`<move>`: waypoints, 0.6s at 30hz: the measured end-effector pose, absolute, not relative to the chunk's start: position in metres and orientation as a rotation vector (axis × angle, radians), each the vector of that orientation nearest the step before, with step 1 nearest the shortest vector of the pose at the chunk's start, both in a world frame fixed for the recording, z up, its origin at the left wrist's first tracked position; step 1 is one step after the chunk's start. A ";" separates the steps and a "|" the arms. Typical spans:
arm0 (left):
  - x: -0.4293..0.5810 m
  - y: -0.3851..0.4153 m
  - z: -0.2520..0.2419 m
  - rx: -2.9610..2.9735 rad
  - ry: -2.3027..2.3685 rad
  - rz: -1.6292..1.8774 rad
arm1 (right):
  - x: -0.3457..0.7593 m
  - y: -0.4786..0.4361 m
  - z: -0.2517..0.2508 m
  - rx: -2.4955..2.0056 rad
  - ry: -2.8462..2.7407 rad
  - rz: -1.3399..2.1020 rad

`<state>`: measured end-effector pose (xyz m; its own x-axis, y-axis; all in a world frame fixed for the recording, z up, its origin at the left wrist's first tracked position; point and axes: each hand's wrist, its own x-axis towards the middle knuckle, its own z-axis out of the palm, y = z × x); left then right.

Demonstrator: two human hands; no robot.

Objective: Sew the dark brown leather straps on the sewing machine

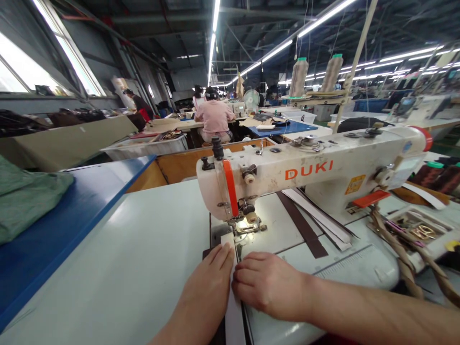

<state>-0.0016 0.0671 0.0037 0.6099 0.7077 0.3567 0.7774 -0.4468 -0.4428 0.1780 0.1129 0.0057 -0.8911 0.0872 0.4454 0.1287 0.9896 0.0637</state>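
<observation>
A long white strip (235, 316) with dark material along its edges runs from the table's front toward the needle area of a white sewing machine (266, 167). My left hand (212, 275) lies on the strip with its fingers stretched forward, their tips just short of the presser foot (247, 225). On the strip's right edge, my right hand (269, 282) is closed, fingers curled against it; the fingertips and thumb are partly hidden. A small lamp lights the metal plate around the foot.
Dark brown strips (302, 225) and white strips (319, 218) lie under the machine arm. To the right is a tray (427, 230) of small parts. Green cloth (28, 191) rests on a blue surface at left. A person in pink (214, 117) sits ahead.
</observation>
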 end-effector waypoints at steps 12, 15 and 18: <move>-0.006 0.091 -0.005 -2.250 -1.129 -0.288 | 0.179 0.132 0.001 -0.233 -2.700 -0.082; -0.007 0.093 -0.004 -2.271 -1.135 -0.329 | 0.179 0.133 0.002 -0.238 -2.696 -0.064; -0.007 0.095 -0.004 -2.311 -1.163 -0.377 | 0.179 0.134 0.004 -0.241 -2.701 -0.066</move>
